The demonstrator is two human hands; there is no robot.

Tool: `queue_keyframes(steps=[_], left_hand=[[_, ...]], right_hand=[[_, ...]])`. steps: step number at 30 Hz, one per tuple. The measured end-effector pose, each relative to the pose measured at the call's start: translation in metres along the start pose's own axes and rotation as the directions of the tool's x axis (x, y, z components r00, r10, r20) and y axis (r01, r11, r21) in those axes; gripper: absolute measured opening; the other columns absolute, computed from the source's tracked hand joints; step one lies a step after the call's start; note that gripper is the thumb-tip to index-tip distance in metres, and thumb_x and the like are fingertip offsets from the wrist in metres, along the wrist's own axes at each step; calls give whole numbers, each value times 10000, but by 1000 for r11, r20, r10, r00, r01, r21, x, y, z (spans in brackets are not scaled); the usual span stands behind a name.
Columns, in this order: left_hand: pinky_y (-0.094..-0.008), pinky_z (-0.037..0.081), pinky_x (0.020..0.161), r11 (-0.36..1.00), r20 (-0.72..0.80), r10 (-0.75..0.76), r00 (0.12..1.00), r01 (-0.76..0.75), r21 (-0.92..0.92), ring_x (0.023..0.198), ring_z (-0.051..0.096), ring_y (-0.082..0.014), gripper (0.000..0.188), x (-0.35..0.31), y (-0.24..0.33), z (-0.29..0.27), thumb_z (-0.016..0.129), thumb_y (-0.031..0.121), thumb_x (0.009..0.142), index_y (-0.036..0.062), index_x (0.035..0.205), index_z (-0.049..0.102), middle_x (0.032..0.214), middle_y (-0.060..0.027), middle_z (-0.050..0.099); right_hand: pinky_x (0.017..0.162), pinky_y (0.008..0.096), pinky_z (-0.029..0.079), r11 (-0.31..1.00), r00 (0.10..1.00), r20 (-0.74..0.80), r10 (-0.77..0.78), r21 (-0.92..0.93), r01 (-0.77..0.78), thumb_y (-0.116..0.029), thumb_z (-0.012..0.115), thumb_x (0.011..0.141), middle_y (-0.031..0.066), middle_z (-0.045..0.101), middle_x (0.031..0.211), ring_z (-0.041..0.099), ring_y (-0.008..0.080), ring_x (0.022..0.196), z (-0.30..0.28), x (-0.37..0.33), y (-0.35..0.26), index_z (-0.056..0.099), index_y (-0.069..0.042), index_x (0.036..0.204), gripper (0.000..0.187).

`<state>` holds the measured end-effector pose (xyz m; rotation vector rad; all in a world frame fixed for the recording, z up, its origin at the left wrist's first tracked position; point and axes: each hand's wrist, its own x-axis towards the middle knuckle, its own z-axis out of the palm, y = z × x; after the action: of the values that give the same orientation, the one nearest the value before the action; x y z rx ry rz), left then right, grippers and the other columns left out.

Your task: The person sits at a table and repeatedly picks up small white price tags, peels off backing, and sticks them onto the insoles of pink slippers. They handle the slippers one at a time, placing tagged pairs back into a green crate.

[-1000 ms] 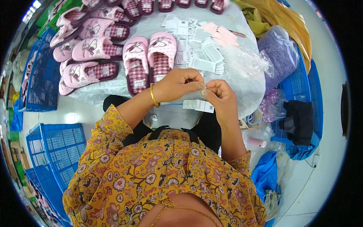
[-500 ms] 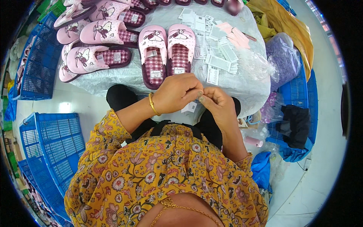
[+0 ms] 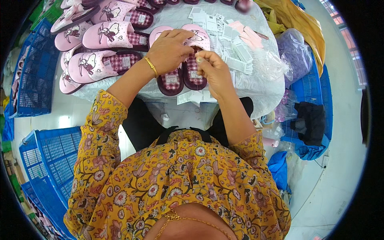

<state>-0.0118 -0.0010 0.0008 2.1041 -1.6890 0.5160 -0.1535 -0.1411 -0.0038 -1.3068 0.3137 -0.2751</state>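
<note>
A pair of pink slippers with plaid insoles lies at the table's near edge, the left slipper beside the right slipper. My left hand reaches over their uppers, its fingers curled on the right slipper's upper and its thumb by the opening. Just above that slipper's insole, my right hand is closed in a pinch. Whatever is between its fingertips is too thin to make out. White paper tags stick out from under the heels at the table edge.
More pink slippers are lined up on the table's left. White labels and pink slips are strewn to the right on the plastic-covered table. Blue crates stand left; another crate with bags is right.
Both my hands have moved forward from above my lap to the slippers. The slipper pair has shifted slightly and turned. White tags now show under the heels.
</note>
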Motion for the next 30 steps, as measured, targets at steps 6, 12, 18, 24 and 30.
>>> queue_keyframes(steps=[6, 12, 18, 24, 30], left_hand=[[-413, 405, 962, 991, 134, -128, 983, 123, 48, 1150, 564, -214, 140, -3, -3, 8, 648, 216, 845, 155, 934, 738, 1269, -21, 601], [-398, 405, 922, 979, 112, -178, 978, 187, -77, 1134, 575, -194, 146, -10, -14, 19, 651, 190, 808, 163, 909, 753, 1223, 6, 631], [-395, 403, 905, 963, 103, -204, 974, 218, -157, 1141, 574, -195, 159, -12, -16, 19, 657, 170, 789, 189, 905, 763, 1218, 7, 640], [-396, 401, 898, 962, 78, -199, 977, 210, -175, 1141, 572, -190, 162, -13, -16, 19, 666, 165, 779, 190, 906, 765, 1219, 17, 638], [-391, 392, 888, 976, 96, -149, 984, 162, -148, 1089, 575, -176, 160, -10, -16, 17, 678, 181, 768, 214, 896, 767, 1149, 41, 627]], right_hand=[[604, 250, 489, 931, 991, -130, 41, -355, -85, -55, 657, 894, 62, 659, 861, 584, 110, 691, 17, 8, 11, 624, -8, 1078, 193], [600, 323, 518, 792, 989, -130, -75, -610, -20, -39, 694, 802, 105, 689, 801, 651, 179, 677, 17, 11, 19, 607, 8, 1058, 274], [606, 344, 524, 736, 988, -132, -78, -676, -32, -31, 680, 795, 126, 699, 779, 675, 207, 664, 21, 12, 15, 601, 10, 1037, 258], [626, 359, 534, 716, 985, -150, -84, -697, -45, -31, 664, 797, 137, 702, 784, 689, 233, 679, 26, 12, 14, 596, 2, 1010, 225], [703, 393, 539, 639, 973, -142, -181, -769, 6, -52, 667, 797, 166, 715, 837, 707, 310, 776, 24, 18, 25, 591, -10, 990, 212]])
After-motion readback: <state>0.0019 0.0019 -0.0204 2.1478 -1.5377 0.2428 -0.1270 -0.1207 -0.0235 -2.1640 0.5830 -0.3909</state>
